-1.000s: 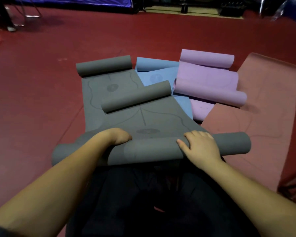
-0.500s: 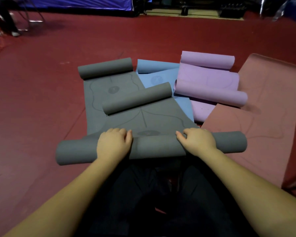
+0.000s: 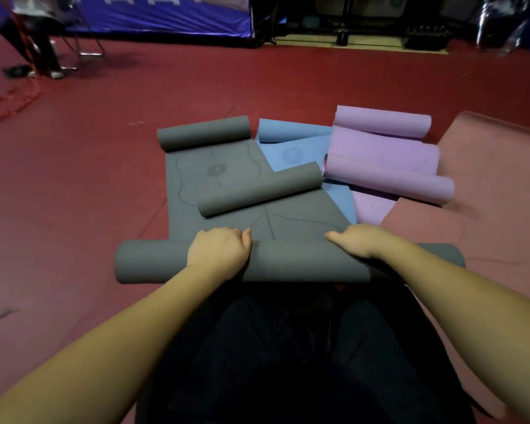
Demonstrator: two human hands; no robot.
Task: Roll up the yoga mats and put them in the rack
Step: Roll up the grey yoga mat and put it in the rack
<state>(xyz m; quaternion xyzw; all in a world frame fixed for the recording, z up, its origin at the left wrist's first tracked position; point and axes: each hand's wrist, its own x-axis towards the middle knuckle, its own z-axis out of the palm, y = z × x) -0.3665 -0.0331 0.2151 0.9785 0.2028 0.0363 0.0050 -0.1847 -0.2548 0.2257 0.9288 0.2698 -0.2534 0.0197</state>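
Grey mat [image 3: 288, 215] lies on the red floor [image 3: 74, 194] directly ahead of the person, its near end wound into a roll [image 3: 303, 263] that runs crosswise in front of dark-clad knees. Left hand [image 3: 219, 250] sits on top of the roll left of centre, fingers curled over the far side, gripping it. Right hand [image 3: 357, 243] sits on the roll right of centre, fingers bent over the far side; the thumb points inward along the roll. The far end of this mat curls into a smaller roll.

A second grey mat [image 3: 208, 169] lies partly beneath it, far end also curled. To its right lies a blue mat [image 3: 294, 148], overlapped by the grey one. Further right, a purple mat [image 3: 386, 157] with 2 curled sections rests partly on the blue one. A pink mat [image 3: 487, 191] lies flat at the right edge of the floor.

No rack or other container is identifiable. A blue barrier [image 3: 166, 13] stands at the far edge of the floor.
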